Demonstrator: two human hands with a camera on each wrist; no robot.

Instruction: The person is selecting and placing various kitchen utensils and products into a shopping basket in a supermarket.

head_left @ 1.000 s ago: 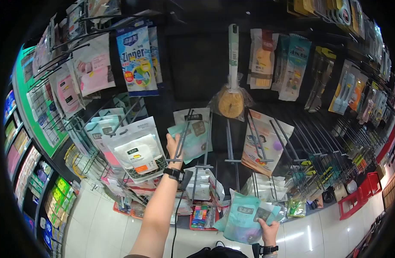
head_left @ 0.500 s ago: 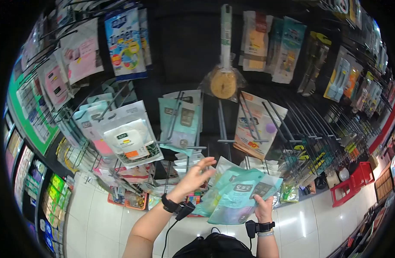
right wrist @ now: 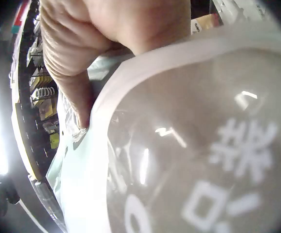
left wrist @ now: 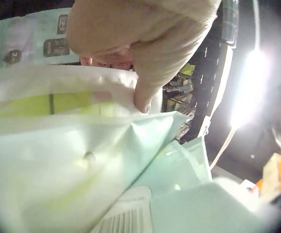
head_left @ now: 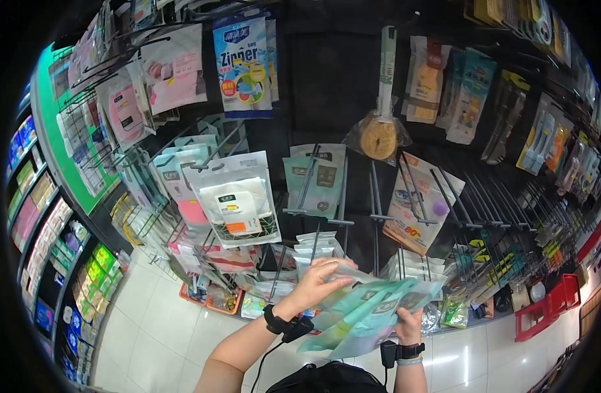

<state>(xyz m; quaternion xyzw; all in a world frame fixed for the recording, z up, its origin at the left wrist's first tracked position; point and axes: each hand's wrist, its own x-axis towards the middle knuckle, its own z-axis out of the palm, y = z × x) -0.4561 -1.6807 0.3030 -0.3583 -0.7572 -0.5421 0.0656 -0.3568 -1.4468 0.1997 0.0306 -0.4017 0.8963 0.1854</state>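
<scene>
In the head view several teal plastic packets (head_left: 379, 311) are fanned out low in front of me. My right hand (head_left: 409, 322) grips them at the right edge, its thumb on the front packet. The left hand (head_left: 323, 285) pinches the top edge of the rearmost packet, and its thumb lies on that pale packet (left wrist: 28, 127) with yellow-green contents in the left wrist view. A barcode label (left wrist: 126, 216) shows on another packet there. The right wrist view shows the thumb beside a packet's clear window (right wrist: 179, 136) with white characters. Behind, a similar teal packet (head_left: 319, 183) hangs on a hook.
Long metal hooks (head_left: 375, 190) stick out from the black display wall. A white packet (head_left: 238, 206) hangs at left, an orange-edged packet (head_left: 421, 206) at right. A wrapped round brush (head_left: 379, 139) hangs above. Red stools (head_left: 543, 311) stand on the tiled floor at right.
My left hand has come down from the teal packet on the hook to the held packets and taken the rear one's top edge. The right hand has raised its packets somewhat.
</scene>
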